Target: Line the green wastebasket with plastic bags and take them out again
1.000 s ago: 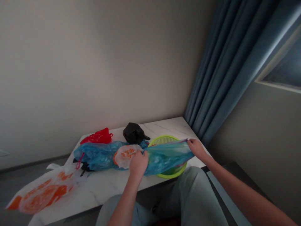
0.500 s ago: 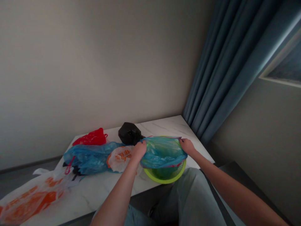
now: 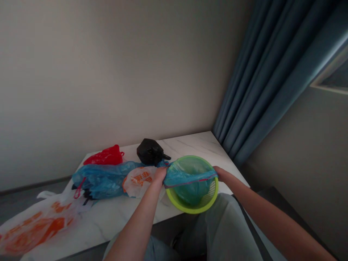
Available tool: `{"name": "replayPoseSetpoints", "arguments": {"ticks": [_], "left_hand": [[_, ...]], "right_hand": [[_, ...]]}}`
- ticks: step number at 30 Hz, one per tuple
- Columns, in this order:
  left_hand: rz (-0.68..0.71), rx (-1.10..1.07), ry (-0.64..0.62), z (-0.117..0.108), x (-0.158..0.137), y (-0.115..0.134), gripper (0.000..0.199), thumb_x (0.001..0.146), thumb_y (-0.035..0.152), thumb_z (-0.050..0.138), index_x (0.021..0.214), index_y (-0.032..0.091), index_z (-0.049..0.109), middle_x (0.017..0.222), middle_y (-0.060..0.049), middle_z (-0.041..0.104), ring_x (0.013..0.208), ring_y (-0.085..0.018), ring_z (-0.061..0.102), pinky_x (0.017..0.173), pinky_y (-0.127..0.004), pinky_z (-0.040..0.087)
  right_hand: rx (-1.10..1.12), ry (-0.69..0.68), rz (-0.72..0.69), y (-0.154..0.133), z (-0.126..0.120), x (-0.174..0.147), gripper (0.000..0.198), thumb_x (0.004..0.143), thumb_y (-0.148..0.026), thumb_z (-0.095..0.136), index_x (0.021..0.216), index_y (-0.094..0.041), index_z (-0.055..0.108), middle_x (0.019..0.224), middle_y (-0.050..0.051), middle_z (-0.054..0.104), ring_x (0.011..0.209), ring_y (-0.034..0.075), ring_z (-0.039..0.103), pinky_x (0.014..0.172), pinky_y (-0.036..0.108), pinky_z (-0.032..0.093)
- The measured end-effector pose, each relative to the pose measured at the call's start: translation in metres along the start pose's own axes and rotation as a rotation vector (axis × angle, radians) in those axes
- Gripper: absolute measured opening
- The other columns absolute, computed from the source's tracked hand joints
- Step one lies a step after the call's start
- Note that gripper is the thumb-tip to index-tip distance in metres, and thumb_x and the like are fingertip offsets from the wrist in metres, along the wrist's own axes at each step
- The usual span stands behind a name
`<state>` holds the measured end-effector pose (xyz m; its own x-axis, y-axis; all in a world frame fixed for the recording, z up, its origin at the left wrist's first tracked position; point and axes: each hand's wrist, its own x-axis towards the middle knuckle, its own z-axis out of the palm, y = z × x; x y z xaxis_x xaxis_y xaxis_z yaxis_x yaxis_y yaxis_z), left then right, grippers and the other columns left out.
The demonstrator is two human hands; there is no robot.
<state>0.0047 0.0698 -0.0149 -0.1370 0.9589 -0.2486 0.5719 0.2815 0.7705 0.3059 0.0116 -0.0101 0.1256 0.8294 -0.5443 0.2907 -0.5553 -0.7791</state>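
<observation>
A translucent blue plastic bag (image 3: 190, 177) with a pink drawstring edge lies inside and across a lime-green basket (image 3: 191, 210) with perforated sides. My left hand (image 3: 161, 174) grips the bag's edge at the basket's left rim, fingers closed. At the right rim, my right hand (image 3: 220, 173) is closed on the opposite edge, partly hidden by the wrist. Between the two hands the near edge of the bag is stretched tight over the opening. The far rim of the basket shows bare.
Left of the basket lie a white bag with orange print (image 3: 140, 179), a blue bag (image 3: 107, 181), a red bag (image 3: 104, 156) and a knotted black bag (image 3: 149, 151). Another orange-printed bag (image 3: 40, 228) sits at the marbled table's (image 3: 95, 232) left end. A blue curtain (image 3: 239, 108) hangs at right.
Both hands have lowered and come nearer the basket's sides, drawing the blue bag's edge down toward me. The far rim and inside of the basket now show more.
</observation>
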Motion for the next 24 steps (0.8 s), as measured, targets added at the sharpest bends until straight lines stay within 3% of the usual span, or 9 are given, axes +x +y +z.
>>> {"name": "replayPoseSetpoints", "arguments": {"ticks": [3,6,8,10,11,13,16,19,24], "left_hand": [[0.007,0.013,-0.030,-0.006,-0.003,0.002,0.010,0.077,0.014,0.061,0.075,0.013,0.071,0.089,-0.014,0.077,0.084,-0.025,0.072,0.080,-0.034,0.055],[0.061,-0.002,0.023,-0.018,-0.017,0.009,0.022,0.082,0.017,0.059,0.099,0.012,0.071,0.107,-0.015,0.075,0.100,-0.024,0.070,0.090,-0.034,0.053],[0.189,-0.012,0.087,-0.028,-0.036,0.010,0.030,0.088,0.025,0.055,0.115,0.015,0.067,0.119,-0.014,0.070,0.113,-0.023,0.065,0.099,-0.036,0.049],[0.442,0.004,0.130,-0.037,-0.060,0.003,0.033,0.092,0.033,0.053,0.120,0.018,0.065,0.125,-0.012,0.067,0.121,-0.023,0.061,0.106,-0.039,0.045],[0.549,0.019,0.117,-0.039,-0.072,-0.004,0.033,0.093,0.035,0.054,0.120,0.020,0.066,0.128,-0.011,0.065,0.124,-0.023,0.058,0.110,-0.041,0.042],[0.622,0.021,0.080,-0.040,-0.094,-0.023,0.032,0.092,0.037,0.055,0.118,0.021,0.066,0.127,-0.011,0.064,0.123,-0.024,0.058,0.111,-0.043,0.042],[0.608,-0.040,-0.017,-0.031,-0.120,-0.055,0.041,0.094,0.038,0.053,0.131,0.023,0.058,0.136,-0.011,0.059,0.127,-0.024,0.056,0.108,-0.043,0.045],[0.620,-0.103,-0.073,-0.017,-0.137,-0.078,0.048,0.094,0.035,0.053,0.141,0.024,0.049,0.144,-0.012,0.053,0.132,-0.024,0.052,0.108,-0.043,0.046],[0.605,-0.157,0.000,0.003,-0.157,-0.089,0.044,0.091,0.033,0.057,0.134,0.024,0.054,0.138,-0.012,0.058,0.127,-0.025,0.056,0.107,-0.044,0.046]], "right_hand": [[0.041,0.090,-0.031,0.006,-0.004,-0.009,0.012,0.069,-0.010,0.056,0.074,-0.015,0.065,0.067,0.004,0.068,0.062,0.016,0.061,0.060,0.027,0.052],[0.028,0.287,-0.242,0.010,-0.012,-0.026,0.023,0.071,-0.015,0.050,0.090,-0.016,0.064,0.089,0.006,0.070,0.076,0.017,0.064,0.067,0.028,0.053],[-0.037,0.363,-0.488,0.015,-0.018,-0.043,0.026,0.075,-0.022,0.050,0.096,-0.018,0.065,0.103,0.007,0.068,0.090,0.019,0.064,0.075,0.031,0.054],[-0.147,0.320,-0.654,0.025,-0.021,-0.063,0.028,0.080,-0.029,0.053,0.102,-0.020,0.067,0.111,0.008,0.066,0.100,0.021,0.063,0.077,0.032,0.054],[-0.203,0.280,-0.673,0.031,-0.020,-0.072,0.029,0.081,-0.031,0.055,0.105,-0.021,0.067,0.113,0.008,0.065,0.101,0.021,0.063,0.075,0.032,0.054],[-0.237,0.256,-0.622,0.044,-0.016,-0.086,0.033,0.081,-0.034,0.059,0.110,-0.022,0.064,0.114,0.008,0.066,0.097,0.021,0.064,0.071,0.031,0.054],[-0.173,0.297,-0.542,0.062,-0.007,-0.097,0.035,0.081,-0.038,0.061,0.111,-0.021,0.060,0.100,0.006,0.069,0.085,0.020,0.065,0.066,0.031,0.053],[-0.167,0.383,-0.530,0.071,0.004,-0.105,0.026,0.085,-0.042,0.058,0.097,-0.020,0.061,0.086,0.005,0.069,0.074,0.021,0.064,0.066,0.033,0.053],[-0.118,0.519,-0.535,0.084,0.032,-0.128,0.025,0.092,-0.042,0.048,0.094,-0.021,0.061,0.094,0.009,0.072,0.084,0.025,0.069,0.079,0.038,0.056]]}}
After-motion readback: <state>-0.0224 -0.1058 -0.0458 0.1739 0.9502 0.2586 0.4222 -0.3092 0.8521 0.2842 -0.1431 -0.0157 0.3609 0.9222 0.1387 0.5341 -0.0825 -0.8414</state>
